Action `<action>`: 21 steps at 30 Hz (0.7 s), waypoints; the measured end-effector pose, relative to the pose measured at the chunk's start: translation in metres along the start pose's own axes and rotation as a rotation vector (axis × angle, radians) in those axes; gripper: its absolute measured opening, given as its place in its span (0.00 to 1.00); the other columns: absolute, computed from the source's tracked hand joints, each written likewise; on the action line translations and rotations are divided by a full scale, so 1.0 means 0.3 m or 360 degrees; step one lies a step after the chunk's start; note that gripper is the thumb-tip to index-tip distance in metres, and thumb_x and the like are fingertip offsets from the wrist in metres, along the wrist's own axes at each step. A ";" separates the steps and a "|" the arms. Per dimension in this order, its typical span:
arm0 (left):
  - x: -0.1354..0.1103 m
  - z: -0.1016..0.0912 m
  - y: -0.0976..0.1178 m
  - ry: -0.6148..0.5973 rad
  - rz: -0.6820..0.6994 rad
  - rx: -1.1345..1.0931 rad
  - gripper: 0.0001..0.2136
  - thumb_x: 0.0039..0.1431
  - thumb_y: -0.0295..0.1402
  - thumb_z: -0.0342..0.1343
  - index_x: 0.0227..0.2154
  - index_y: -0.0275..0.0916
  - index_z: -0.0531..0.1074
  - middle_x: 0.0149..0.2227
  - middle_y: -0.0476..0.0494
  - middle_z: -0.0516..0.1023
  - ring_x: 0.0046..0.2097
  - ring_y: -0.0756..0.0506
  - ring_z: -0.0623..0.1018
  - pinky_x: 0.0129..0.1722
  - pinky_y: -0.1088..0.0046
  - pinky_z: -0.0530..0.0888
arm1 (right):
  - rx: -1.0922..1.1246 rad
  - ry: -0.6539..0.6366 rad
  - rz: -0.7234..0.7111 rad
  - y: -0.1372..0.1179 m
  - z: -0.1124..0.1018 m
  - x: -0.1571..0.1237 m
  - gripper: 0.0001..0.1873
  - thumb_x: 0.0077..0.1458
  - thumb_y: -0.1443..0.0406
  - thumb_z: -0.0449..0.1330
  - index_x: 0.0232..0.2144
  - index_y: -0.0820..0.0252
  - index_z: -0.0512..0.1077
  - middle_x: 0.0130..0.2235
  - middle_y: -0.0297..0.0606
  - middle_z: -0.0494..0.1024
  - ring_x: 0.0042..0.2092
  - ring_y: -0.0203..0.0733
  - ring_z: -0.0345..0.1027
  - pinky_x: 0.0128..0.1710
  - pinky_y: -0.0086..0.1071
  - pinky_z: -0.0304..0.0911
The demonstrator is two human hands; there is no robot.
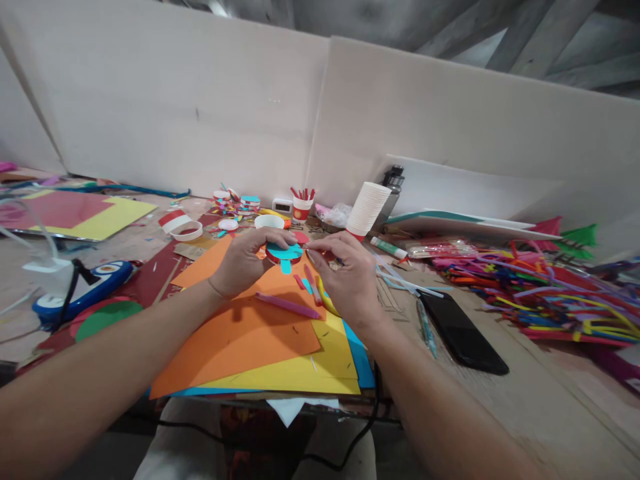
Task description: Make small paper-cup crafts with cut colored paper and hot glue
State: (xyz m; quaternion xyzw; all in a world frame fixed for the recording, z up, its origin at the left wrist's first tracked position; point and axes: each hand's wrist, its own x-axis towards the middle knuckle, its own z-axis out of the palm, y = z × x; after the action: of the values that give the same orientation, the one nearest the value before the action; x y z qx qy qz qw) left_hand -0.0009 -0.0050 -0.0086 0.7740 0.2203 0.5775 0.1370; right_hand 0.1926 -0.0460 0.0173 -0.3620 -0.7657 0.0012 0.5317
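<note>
Between the thumb and fingers of my left hand (246,260) is a round paper piece with a blue top (284,252) and a red side. A narrow blue paper tab (285,267) hangs from its near edge. My right hand (347,270) is just right of it, thumb and forefinger pinched together near its rim; whatever they hold is too small to make out. Below the hands, a pink pen (287,305) lies across orange paper (240,333). Beside it are a red-and-pink stick-shaped item (313,285) and a curved yellow item (327,299).
Paper cups (367,208) stand stacked behind my right hand, near a glue stick (389,248). To the right lie a black phone (463,331) and a heap of pipe cleaners (540,287). A blue power strip (83,293) with a white plug sits left. White boards (200,100) rise behind.
</note>
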 end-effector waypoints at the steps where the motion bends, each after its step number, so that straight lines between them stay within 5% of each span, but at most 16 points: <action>1: 0.000 -0.001 0.000 -0.0003 0.0004 -0.0002 0.05 0.56 0.35 0.61 0.33 0.41 0.72 0.41 0.39 0.82 0.47 0.43 0.80 0.50 0.60 0.75 | -0.0018 0.0005 -0.0033 0.001 0.001 -0.001 0.08 0.57 0.70 0.59 0.34 0.55 0.77 0.36 0.38 0.78 0.38 0.38 0.73 0.38 0.34 0.69; 8: -0.002 -0.005 -0.003 -0.0022 0.0015 -0.0013 0.05 0.56 0.33 0.61 0.34 0.40 0.72 0.42 0.39 0.81 0.48 0.43 0.79 0.51 0.60 0.74 | -0.0125 0.0036 -0.0236 0.008 0.014 -0.012 0.09 0.59 0.70 0.58 0.36 0.55 0.77 0.36 0.38 0.77 0.40 0.39 0.73 0.38 0.34 0.69; 21: -0.006 -0.003 -0.013 -0.0054 -0.0006 -0.0091 0.04 0.57 0.31 0.60 0.34 0.39 0.72 0.41 0.39 0.81 0.48 0.43 0.79 0.51 0.60 0.74 | -0.0151 -0.0096 -0.0281 0.008 0.011 -0.012 0.09 0.57 0.72 0.57 0.35 0.56 0.76 0.36 0.39 0.75 0.41 0.40 0.70 0.39 0.35 0.67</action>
State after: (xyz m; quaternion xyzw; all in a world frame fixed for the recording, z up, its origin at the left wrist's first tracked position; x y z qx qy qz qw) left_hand -0.0029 -0.0025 -0.0117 0.7790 0.2027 0.5703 0.1640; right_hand 0.1917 -0.0449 0.0120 -0.3177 -0.8095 -0.0709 0.4886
